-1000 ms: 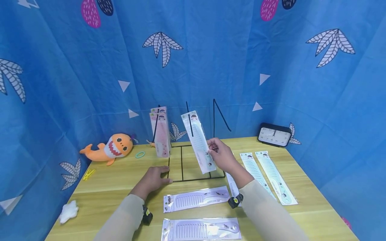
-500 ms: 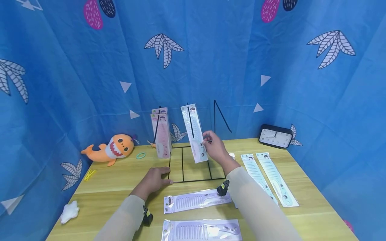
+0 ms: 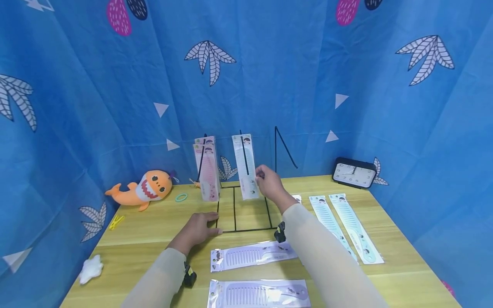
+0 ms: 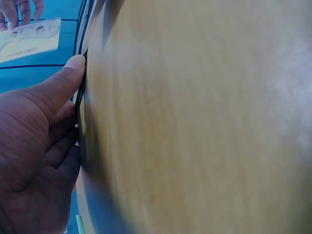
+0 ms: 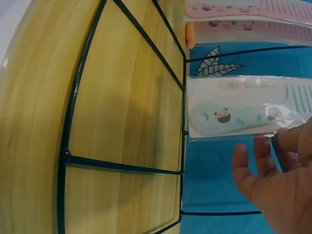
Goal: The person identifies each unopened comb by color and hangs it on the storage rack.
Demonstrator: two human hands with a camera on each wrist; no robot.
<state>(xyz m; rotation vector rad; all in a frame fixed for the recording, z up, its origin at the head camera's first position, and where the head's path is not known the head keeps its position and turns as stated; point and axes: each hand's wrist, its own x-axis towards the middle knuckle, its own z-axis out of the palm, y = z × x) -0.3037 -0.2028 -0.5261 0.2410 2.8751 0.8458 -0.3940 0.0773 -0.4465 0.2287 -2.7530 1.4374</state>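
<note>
A mint-green comb [image 3: 246, 169] in a clear packet hangs from the middle hook of a black wire display rack [image 3: 250, 231]. My right hand [image 3: 271, 184] pinches the packet's right edge with the fingertips; in the right wrist view the hand [image 5: 282, 180] is at that edge beside the comb's handle [image 5: 229, 117]. My left hand [image 3: 198, 229] rests at the rack's front left corner, thumb and forefinger apart. In the left wrist view its thumb [image 4: 61, 83] touches the dark wire. Pink packaged combs [image 3: 206, 175] hang on the left hook; the right hook [image 3: 286, 147] holds nothing.
Two purple packaged combs [image 3: 258, 295] lie before the rack. More mint packets [image 3: 356, 226] lie at right, one partly hidden by my right sleeve. An orange shark toy [image 3: 142, 188], green ring [image 3: 181, 197], yellow clip [image 3: 115, 222] and white star-like piece [image 3: 91, 268] lie left; a clock [image 3: 354, 172] stands back right.
The mint comb packet has swung from tilted to nearly upright and gone farther back along the middle hook. My right hand has moved back and left with it; the left hand keeps its place.
</note>
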